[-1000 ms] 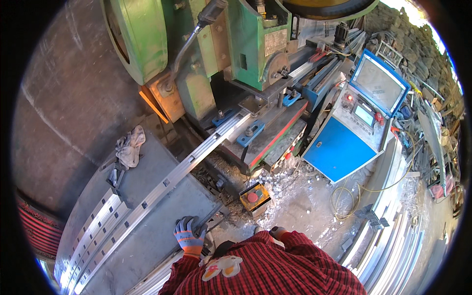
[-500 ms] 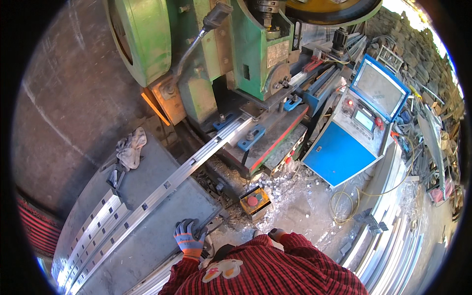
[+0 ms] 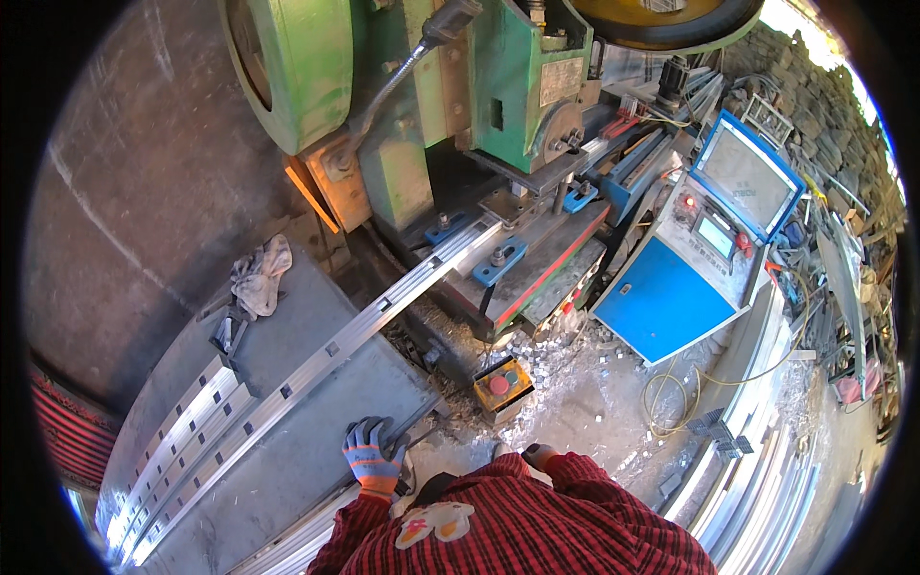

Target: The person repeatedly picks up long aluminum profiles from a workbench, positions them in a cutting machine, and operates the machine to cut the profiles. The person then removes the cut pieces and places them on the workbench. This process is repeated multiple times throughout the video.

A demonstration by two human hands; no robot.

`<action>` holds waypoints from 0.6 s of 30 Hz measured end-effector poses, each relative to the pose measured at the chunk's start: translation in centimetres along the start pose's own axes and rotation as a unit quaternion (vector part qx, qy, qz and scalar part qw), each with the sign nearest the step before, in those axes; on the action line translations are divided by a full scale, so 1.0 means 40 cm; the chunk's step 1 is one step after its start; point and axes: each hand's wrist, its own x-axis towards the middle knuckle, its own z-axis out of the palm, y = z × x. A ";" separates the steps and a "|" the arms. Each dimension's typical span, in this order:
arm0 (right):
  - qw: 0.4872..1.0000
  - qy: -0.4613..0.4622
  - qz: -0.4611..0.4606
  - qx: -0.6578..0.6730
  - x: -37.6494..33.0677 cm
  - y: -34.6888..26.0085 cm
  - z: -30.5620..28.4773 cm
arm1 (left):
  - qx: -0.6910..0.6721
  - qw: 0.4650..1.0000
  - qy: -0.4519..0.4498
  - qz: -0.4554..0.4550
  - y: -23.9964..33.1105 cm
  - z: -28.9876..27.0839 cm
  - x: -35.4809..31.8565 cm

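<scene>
Lying across the flat grey metal table [image 3: 345,393], the long silver slotted metal bar [image 3: 309,370] had barely shifted.
Left hand [image 3: 372,458], grey-gloved with orange cuff, rested at the table's edge, fingers slightly apart, nothing clamped. Boxy green metal press ram [image 3: 517,125] sat higher than half a second earlier; probably a stroke had just finished. Right hand [image 3: 539,455], dark-gloved, was partly hidden: couldn't tell its grip.

A crumpled rag [image 3: 261,276]; a yellow cable [image 3: 647,395] looped on the floor; upper right, apparently, piled stones [image 3: 813,88].
</scene>
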 end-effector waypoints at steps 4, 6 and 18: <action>1.000 -0.014 0.007 0.020 -0.011 -0.024 0.001 | 0.002 1.000 0.000 -0.004 0.008 -0.011 0.003; 0.999 -0.008 0.011 0.034 -0.015 -0.027 0.007 | -0.001 1.000 0.001 -0.004 0.010 -0.010 0.006; 0.999 -0.017 0.005 -0.048 -0.007 -0.048 0.051 | 0.003 1.000 0.011 0.010 0.025 -0.023 0.009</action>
